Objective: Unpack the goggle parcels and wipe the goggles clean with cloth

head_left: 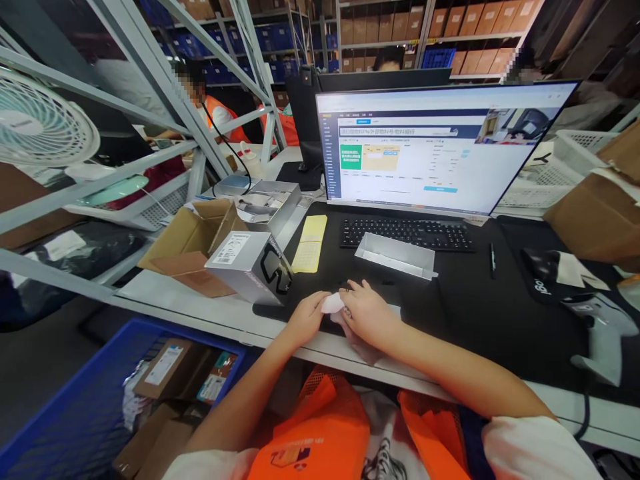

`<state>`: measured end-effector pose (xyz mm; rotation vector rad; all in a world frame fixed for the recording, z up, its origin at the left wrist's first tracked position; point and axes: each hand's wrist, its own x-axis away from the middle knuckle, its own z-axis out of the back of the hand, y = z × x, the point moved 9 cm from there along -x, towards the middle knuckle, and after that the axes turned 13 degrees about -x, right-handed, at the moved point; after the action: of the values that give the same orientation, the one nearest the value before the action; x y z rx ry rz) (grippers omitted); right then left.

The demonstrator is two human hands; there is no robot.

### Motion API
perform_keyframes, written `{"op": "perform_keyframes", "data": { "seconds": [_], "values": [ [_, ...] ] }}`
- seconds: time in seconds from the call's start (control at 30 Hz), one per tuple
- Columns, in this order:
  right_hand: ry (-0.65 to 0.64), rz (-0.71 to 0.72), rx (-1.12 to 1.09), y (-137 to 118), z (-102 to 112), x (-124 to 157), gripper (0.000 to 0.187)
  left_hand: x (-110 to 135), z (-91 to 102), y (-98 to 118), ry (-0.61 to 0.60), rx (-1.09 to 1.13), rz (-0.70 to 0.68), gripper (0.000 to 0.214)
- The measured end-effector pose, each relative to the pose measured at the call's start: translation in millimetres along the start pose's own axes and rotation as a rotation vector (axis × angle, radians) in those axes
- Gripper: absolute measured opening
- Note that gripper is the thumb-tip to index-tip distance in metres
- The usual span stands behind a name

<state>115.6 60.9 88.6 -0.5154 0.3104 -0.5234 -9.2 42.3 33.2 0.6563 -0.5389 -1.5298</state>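
At the near edge of the desk, my left hand (307,320) is closed, with thumb and fingertips pinching a crumpled white cloth or tissue (333,303). My right hand (373,313) is closed over the other side of it, knuckles bent, and hides part of it. A soft greyish-pink piece hangs below the right hand; whether it belongs to the white one I cannot tell. Left of my hands stands a silver-grey box (245,267) with a black goggle-like picture on its side. Beyond them lies an open, shallow white box part (397,255).
An open cardboard box (193,243), an open grey box (273,207) and yellow slips (310,245) are at the left. A keyboard (407,235) and monitor (415,153) stand behind. A pen (493,260) and scanner (600,333) lie right. Below left is a blue crate (65,413) with packages.
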Motion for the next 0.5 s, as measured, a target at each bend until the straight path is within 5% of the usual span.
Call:
{"op": "perform_keyframes", "data": {
  "seconds": [0.3, 0.5],
  "values": [
    [0.133, 0.045, 0.032, -4, 11, 4, 0.024, -4, -22.4, 13, -0.088, 0.232, 0.009, 0.033],
    [0.286, 0.056, 0.083, 16, 43, 35, 0.028, 5, -12.6, 16, -0.049, 0.108, 0.027, 0.048]
  ]
}}
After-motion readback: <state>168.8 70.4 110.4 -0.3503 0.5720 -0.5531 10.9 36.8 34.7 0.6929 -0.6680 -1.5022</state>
